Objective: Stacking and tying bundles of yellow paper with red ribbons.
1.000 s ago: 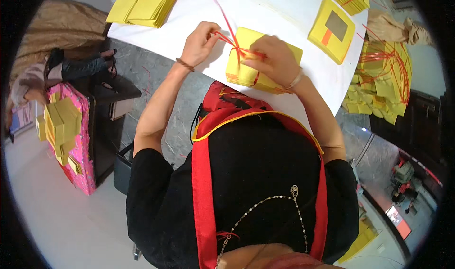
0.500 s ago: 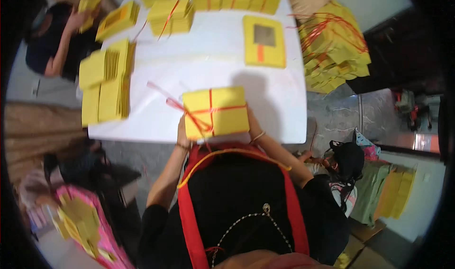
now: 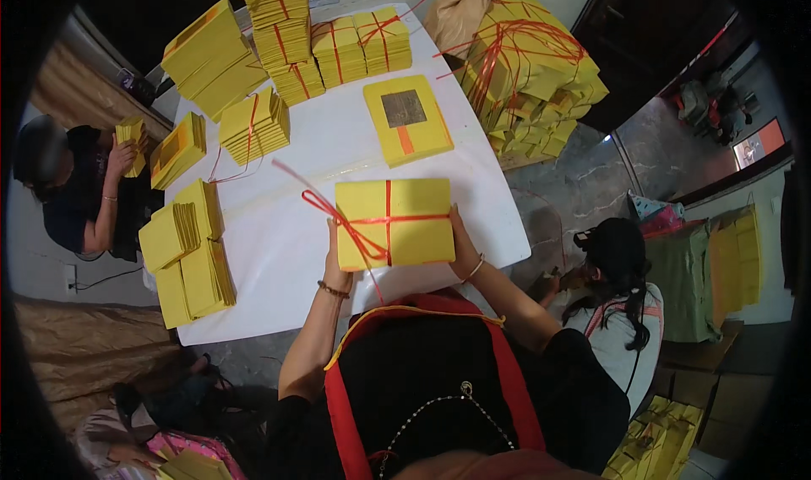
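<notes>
Between my two hands is a bundle of yellow paper (image 3: 420,242), tied crosswise with red ribbon that ends in a loose loop (image 3: 365,243) on its left. My left hand (image 3: 337,256) grips the left side, its fingers mostly hidden beneath and behind the stack. On the opposite side my right hand (image 3: 462,245) is closed on the edge, the fingertips out of sight. The bundle is in front of my body, over the near edge of the white table (image 3: 296,269). Beyond it lies a flat yellow stack (image 3: 427,138) with a dark square and an orange strip on top.
Tied yellow bundles (image 3: 338,53) stand at the table's far side; untied stacks (image 3: 194,286) lie at its left. A large yellow pile (image 3: 541,74) with red ribbons stands at right. One person (image 3: 80,188) sits at left holding papers; another (image 3: 621,311) is at right.
My view has turned to the right, so the table and its stacks sit further left and appear tilted. Both hands still hold the tied bundle in front of me.
</notes>
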